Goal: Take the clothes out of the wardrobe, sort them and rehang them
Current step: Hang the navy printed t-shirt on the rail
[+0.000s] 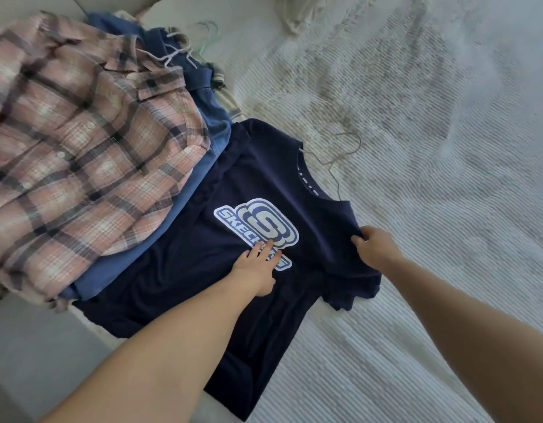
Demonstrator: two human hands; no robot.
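A navy T-shirt (203,300) with a pale blue and white logo lies flat on the bed, still on a thin wire hanger (340,154) whose hook sticks out of the collar. My left hand (258,267) presses flat on the shirt's chest, its fingers over the lower edge of the logo. My right hand (374,245) pinches the shirt's shoulder seam near the sleeve. To the left lies a pile of clothes: a pink plaid shirt (81,141) on top, then a blue garment (178,209) and darker blue items (200,83) beneath.
The bed is covered with a white ribbed bedspread (416,209) that stretches to the right and far side. Pale hangers (185,47) poke out at the top of the pile. A pillow (297,13) lies at the far edge. Grey floor (35,346) shows at lower left.
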